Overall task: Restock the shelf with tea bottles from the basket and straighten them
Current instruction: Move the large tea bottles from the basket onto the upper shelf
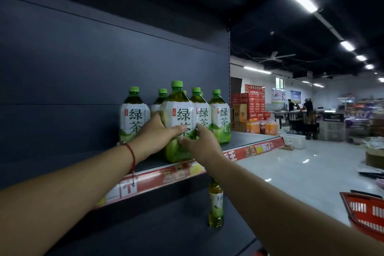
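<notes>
— Where are the hands?

— Both on one big tea bottle (179,118) standing at the front edge of the shelf (247,138). The left hand (154,133) wraps its left side, thumb across the lower part of the label. The right hand (200,141) meets it from the right, fingers curled against the lower body. So each grip is clamped on that same bottle.

— Is the bottle upright?

— Yes, green cap on top, label facing out.

— And the others?

— One bottle (134,115) stands alone to the left, apart from the group. Another (159,100) sits behind the held one, mostly hidden. Two more stand to the right: one (202,110) just beside the held bottle and one (220,117) near the right end of the shelf. A couple of caps show behind them; I cannot tell more.

— Anything below?

— A smaller bottle (216,203) stands on the lower shelf, under the right forearm. A red price strip (257,148) runs along the shelf's front edge.

— The basket?

— A red basket (365,212) shows at the lower right of the view, beside the right arm. What is inside it is not visible.

— Anything on the wrists?

— A red string bracelet (132,155) on the left one.
</notes>
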### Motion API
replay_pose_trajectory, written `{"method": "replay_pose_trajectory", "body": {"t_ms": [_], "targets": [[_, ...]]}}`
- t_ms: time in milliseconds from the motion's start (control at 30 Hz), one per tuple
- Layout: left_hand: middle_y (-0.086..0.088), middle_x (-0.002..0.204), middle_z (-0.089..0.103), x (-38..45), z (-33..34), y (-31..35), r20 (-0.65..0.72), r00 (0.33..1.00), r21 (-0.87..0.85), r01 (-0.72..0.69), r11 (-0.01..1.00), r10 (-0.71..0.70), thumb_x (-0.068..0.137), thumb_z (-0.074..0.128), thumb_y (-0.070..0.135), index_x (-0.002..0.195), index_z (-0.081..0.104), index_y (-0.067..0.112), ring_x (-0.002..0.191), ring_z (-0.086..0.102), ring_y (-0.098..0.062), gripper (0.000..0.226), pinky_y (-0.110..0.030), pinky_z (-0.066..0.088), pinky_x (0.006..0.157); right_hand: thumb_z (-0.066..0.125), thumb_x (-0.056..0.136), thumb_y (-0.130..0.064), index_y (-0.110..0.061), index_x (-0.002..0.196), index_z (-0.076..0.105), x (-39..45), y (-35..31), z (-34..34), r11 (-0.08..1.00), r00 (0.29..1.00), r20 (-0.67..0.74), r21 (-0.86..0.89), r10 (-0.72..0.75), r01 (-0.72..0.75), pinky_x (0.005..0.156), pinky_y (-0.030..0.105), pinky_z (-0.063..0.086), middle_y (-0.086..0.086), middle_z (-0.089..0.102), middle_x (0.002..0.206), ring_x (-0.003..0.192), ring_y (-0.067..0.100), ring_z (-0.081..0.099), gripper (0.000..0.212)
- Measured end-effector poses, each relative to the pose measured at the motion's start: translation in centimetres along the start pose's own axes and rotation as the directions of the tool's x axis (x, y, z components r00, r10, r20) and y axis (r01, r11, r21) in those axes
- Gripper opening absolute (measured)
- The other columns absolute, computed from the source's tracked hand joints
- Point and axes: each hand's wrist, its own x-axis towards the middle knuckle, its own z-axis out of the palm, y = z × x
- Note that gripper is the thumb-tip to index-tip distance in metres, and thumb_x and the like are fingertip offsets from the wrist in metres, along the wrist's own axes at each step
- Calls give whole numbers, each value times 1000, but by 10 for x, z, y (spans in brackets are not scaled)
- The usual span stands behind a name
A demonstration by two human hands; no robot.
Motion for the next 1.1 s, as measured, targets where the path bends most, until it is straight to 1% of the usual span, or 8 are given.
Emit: {"method": "replay_pose_trajectory", "body": {"t_ms": [100, 233, 367, 533, 733, 900, 1033, 1100], "targets": [[12, 104, 65, 17, 4, -12, 19, 999, -9, 32, 999, -32, 77, 74, 43, 109, 55, 34, 87, 59, -6, 38, -31, 49, 85, 76, 83, -28, -17, 124, 56, 13, 1, 13, 994, 1000, 0, -104, 27, -27, 80, 31, 51, 1, 63, 119, 103, 18, 61, 46], [5, 119, 64, 32, 11, -24, -36, 999, 45, 32, 998, -30, 78, 73, 44, 125, 49, 24, 98, 58, -14, 56, -25, 42, 85, 82, 76, -28, -12, 133, 41, 22, 7, 40, 977, 994, -63, -189, 85, -95, 96, 33, 46, 9, 44, 135, 118, 26, 54, 72], [4, 124, 62, 38, 18, -36, -79, 997, 91, -18, 996, 25, 82, 70, 42, 128, 47, 25, 111, 59, -19, 54, -22, 38, 86, 73, 85, -21, -11, 144, 32, 30, 18, 60, 968, 985, -160, -233, 59, -96, 97, 36, 46, 10, 42, 141, 120, 28, 54, 73], [2, 125, 62, 48, 20, -47, -119, 991, 133, -37, 990, 53, 82, 68, 45, 134, 43, 25, 111, 59, -20, 60, -23, 39, 86, 73, 86, -22, -9, 143, 33, 37, 20, 60, 954, 989, -143, -292, 30, -71, 93, 36, 47, 12, 46, 133, 117, 30, 55, 71], [-2, 129, 59, 56, 24, -53, -139, 989, 230, -23, 973, 56, 82, 66, 50, 140, 33, 22, 113, 58, -25, 72, -29, 42, 87, 72, 86, -23, -10, 140, 36, 39, 21, 60, 950, 989, -145, -304, 30, -73, 93, 36, 46, 11, 48, 131, 117, 29, 55, 67], [-5, 129, 59, 56, 25, -50, -143, 989, 276, 0, 961, 41, 85, 63, 49, 145, 25, 19, 112, 58, -29, 77, -36, 46, 91, 69, 90, -21, -7, 150, 25, 41, 20, 61, 940, 990, -133, -331, 42, -85, 96, 36, 46, 12, 44, 139, 122, 29, 53, 76], [-7, 122, 63, 49, 30, -45, -198, 979, 334, 26, 942, 43, 87, 61, 47, 140, 33, 16, 104, 62, -29, 67, -36, 51, 85, 63, 93, -20, -7, 155, 15, 35, 14, 55, 949, 994, -83, -301, 70, -92, 100, 37, 44, 13, 40, 147, 128, 28, 49, 79], [-7, 116, 66, 42, 30, -45, -217, 975, 393, 38, 919, 52, 89, 60, 44, 133, 41, 15, 99, 64, -29, 56, -36, 53, 81, 60, 93, -18, -7, 149, 28, 28, 12, 49, 948, 995, -53, -305, 79, -91, 95, 36, 47, 12, 49, 139, 122, 28, 53, 66]]}}
